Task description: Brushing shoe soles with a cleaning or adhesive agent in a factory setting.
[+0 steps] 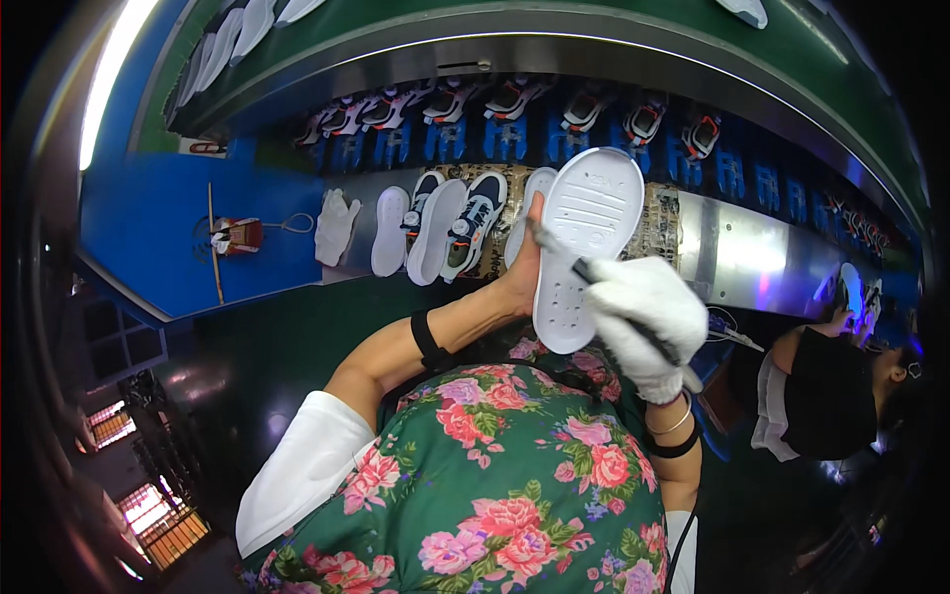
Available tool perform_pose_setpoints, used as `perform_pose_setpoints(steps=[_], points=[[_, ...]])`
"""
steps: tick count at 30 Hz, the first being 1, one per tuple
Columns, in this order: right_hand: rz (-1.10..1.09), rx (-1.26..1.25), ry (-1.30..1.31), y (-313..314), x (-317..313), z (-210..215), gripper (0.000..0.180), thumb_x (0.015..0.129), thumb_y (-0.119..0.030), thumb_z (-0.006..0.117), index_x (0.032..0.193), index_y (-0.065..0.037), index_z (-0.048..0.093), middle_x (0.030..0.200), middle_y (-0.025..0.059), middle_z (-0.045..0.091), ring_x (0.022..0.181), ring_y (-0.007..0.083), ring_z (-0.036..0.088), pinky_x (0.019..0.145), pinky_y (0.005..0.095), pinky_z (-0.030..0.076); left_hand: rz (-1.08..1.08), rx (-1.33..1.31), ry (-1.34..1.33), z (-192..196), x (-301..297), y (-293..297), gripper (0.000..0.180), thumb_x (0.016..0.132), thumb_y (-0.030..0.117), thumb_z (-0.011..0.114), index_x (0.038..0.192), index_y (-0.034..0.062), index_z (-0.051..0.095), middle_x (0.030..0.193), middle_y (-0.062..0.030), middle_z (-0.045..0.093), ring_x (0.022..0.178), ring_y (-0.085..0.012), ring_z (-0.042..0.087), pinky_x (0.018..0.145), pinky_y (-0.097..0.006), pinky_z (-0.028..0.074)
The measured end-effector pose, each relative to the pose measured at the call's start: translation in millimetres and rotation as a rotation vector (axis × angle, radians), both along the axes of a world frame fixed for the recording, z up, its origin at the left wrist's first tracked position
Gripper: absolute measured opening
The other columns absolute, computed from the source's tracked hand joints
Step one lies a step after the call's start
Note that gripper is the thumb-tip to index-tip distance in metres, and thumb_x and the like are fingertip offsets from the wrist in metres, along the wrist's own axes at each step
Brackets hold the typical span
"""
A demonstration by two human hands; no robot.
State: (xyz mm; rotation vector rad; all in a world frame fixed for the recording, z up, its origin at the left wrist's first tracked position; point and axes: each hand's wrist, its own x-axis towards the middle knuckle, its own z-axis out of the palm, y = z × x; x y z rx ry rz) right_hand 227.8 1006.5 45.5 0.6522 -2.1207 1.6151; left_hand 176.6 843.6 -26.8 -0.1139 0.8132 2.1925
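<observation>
My left hand [522, 267] holds a white shoe sole [584, 238] upright by its left edge, its inner face toward me. My right hand [643, 322], in a white cotton glove, grips a dark-handled brush [569, 259] whose tip rests on the left part of the sole. Both hands are raised in front of my chest, over my flowered green apron.
On the steel bench lie several white soles [390, 231] and dark sneakers [477, 224], with a white glove [334, 226] to their left. A rack of shoes [505, 99] runs above. Another person [826, 391] works at the right. A blue surface [158, 238] carries a small tool.
</observation>
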Motion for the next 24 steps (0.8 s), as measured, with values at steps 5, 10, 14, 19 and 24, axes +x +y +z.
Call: perform_pose_setpoints(steps=[5, 10, 14, 19, 24], points=[[-0.209, 0.261, 0.162, -4, 0, -1, 0.029, 0.070, 0.002, 0.076, 0.099, -0.003, 0.075, 0.106, 0.0164, 0.073, 0.087, 0.0310, 0.071, 0.077, 0.0380, 0.057, -0.048, 0.038, -0.002, -8, 2, -6, 0.101, 0.088, 0.088, 0.021, 0.146, 0.0082, 0.045, 0.122, -0.0158, 0.065, 0.103, -0.0290, 0.067, 0.090, -0.045, 0.055], [0.090, 0.011, -0.026, -12, 5, -5, 0.025, 0.073, 0.001, 0.077, 0.097, -0.005, 0.075, 0.099, 0.0136, 0.075, 0.082, 0.0312, 0.071, 0.076, 0.0377, 0.056, -0.038, 0.520, -0.019, -37, -8, -15, 0.099, 0.090, 0.086, 0.023, 0.147, 0.0083, 0.043, 0.125, -0.0166, 0.063, 0.105, -0.0291, 0.067, 0.093, -0.045, 0.055], [-0.190, 0.229, 0.152, -7, 2, -4, 0.024, 0.075, 0.000, 0.076, 0.098, -0.004, 0.074, 0.107, 0.0154, 0.073, 0.089, 0.0300, 0.071, 0.078, 0.0380, 0.056, 0.168, 0.170, -0.249, 9, -4, -9, 0.101, 0.088, 0.088, 0.022, 0.143, 0.0080, 0.048, 0.116, -0.0158, 0.067, 0.100, -0.0270, 0.068, 0.085, -0.041, 0.058], [0.012, 0.089, 0.043, -22, 14, -2, 0.027, 0.074, -0.003, 0.078, 0.101, -0.006, 0.075, 0.104, 0.0135, 0.074, 0.085, 0.0287, 0.071, 0.077, 0.0372, 0.057, -0.153, 0.423, -0.011, -20, -18, -18, 0.109, 0.077, 0.098, 0.029, 0.128, 0.0048, 0.053, 0.105, -0.0223, 0.062, 0.083, -0.0328, 0.066, 0.070, -0.042, 0.057], [-0.146, 0.203, 0.148, -9, 11, -6, 0.031, 0.075, -0.001, 0.076, 0.105, -0.005, 0.074, 0.108, 0.0147, 0.073, 0.089, 0.0315, 0.070, 0.077, 0.0386, 0.056, 0.073, 0.119, -0.074, -6, -18, -14, 0.115, 0.073, 0.100, 0.030, 0.121, -0.0016, 0.054, 0.091, -0.0216, 0.063, 0.080, -0.0290, 0.067, 0.067, -0.041, 0.059]])
